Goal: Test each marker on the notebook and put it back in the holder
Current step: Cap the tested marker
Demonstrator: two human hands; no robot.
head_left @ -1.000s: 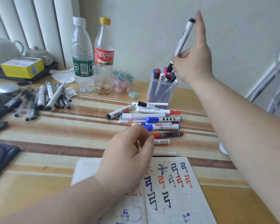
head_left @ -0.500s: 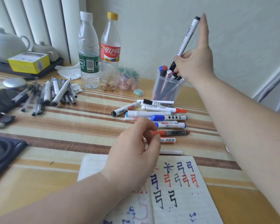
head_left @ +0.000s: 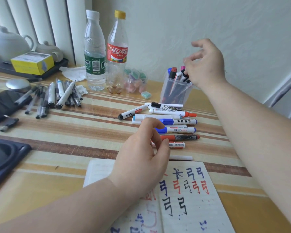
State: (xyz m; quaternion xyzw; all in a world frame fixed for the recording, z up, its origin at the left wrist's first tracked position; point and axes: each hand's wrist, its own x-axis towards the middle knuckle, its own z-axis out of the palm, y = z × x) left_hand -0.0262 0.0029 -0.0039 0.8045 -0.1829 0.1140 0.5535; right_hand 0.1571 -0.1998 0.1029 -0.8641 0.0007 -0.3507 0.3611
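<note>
A clear plastic holder (head_left: 175,92) stands at the back of the table with several markers upright in it. My right hand (head_left: 206,64) hovers just above and right of its rim, fingers loosely curled and empty. Several markers (head_left: 171,121) lie in a row on the striped table in front of the holder. My left hand (head_left: 141,155) hangs over the near end of that row, fingers relaxed, holding nothing. The open notebook (head_left: 188,197) lies at the front, covered with red, blue and black test strokes.
Two plastic bottles (head_left: 106,47) stand left of the holder, beside a small jar of erasers (head_left: 135,81). A pile of pens (head_left: 57,95) lies at the left, with a yellow box (head_left: 32,63) and a teapot (head_left: 8,42) behind. A dark case (head_left: 3,157) sits at the left edge.
My right hand has let go of the black-capped marker it was lowering into the holder; the marker now stands there. The left hand has stayed over the row.
</note>
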